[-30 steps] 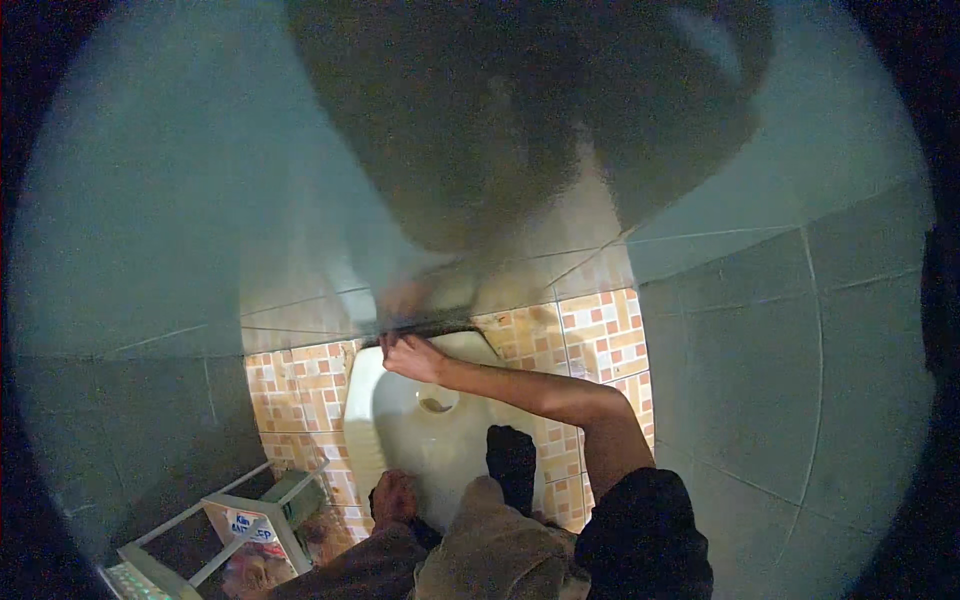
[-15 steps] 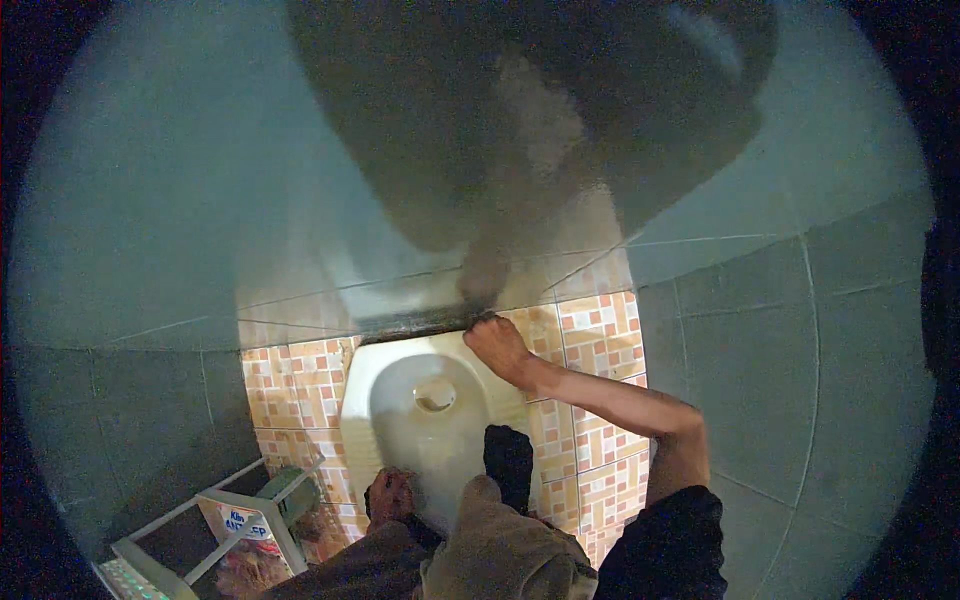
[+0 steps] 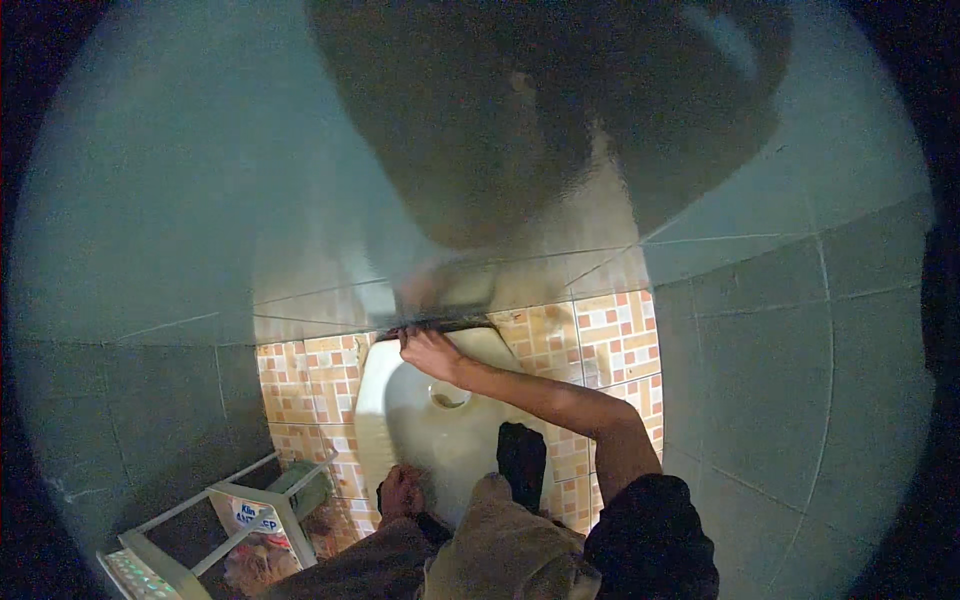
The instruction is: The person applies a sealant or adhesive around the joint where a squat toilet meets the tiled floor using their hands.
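Note:
My right hand (image 3: 430, 352) reaches across to the far rim of a pale squat toilet (image 3: 372, 400), where it meets the wall. Its fingers are curled and pressed into the dark, grimy seam (image 3: 470, 324) there. Whatever they may hold is hidden. The bare forearm crosses over the bowl from a black sleeve (image 3: 652, 545). The bowl has a round drain hole (image 3: 449, 394) near its far end. My left hand does not show.
At the lower left a pale rack (image 3: 180, 515) holds a printed packet (image 3: 258, 520) and other items. Dark footwear (image 3: 521, 465) and what looks like a foot (image 3: 402, 490) rest beside the bowl. Patterned floor tiles (image 3: 606, 335) surround it, with shiny grey-green walls (image 3: 750, 350) close by.
My right hand has slid left along the toilet's far rim, from its right corner to left of the middle. The view has shifted slightly.

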### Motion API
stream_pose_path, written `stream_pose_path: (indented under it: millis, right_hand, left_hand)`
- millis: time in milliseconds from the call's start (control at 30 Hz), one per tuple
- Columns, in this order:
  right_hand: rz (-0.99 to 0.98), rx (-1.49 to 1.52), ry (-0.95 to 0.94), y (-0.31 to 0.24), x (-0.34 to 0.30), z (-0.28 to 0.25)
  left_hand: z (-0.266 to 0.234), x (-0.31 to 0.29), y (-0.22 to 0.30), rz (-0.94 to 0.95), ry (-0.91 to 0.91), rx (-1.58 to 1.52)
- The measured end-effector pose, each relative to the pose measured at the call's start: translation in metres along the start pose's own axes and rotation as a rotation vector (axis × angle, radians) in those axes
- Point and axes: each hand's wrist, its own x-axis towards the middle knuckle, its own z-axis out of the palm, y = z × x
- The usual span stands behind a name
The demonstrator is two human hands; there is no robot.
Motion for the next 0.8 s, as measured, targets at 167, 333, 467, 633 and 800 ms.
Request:
stream_pose_path:
  millis: [167, 333, 467, 633, 800]
  right_hand:
    - [-0.006, 0.140, -0.154, 0.032, -0.029, -0.014]
    - [0.078, 0.231, -0.225, 0.074, -0.073, -0.057]
    - [0.226, 0.134, -0.274, 0.077, -0.089, -0.082]
    - [0.158, 0.084, -0.236, 0.045, -0.067, -0.097]
    - [-0.025, 0.146, 0.110, 0.014, -0.021, -0.023]
  left_hand:
    - [-0.017, 0.003, 0.039, -0.227, -0.079, -0.232]
    - [-0.022, 0.005, 0.037, -0.145, -0.102, -0.066]
    - [-0.008, -0.001, -0.006, 0.045, -0.095, -0.052]
    - [-0.012, 0.008, 0.016, -0.251, -0.162, -0.144]
    - [-0.010, 0.006, 0.010, -0.299, -0.129, -0.191]
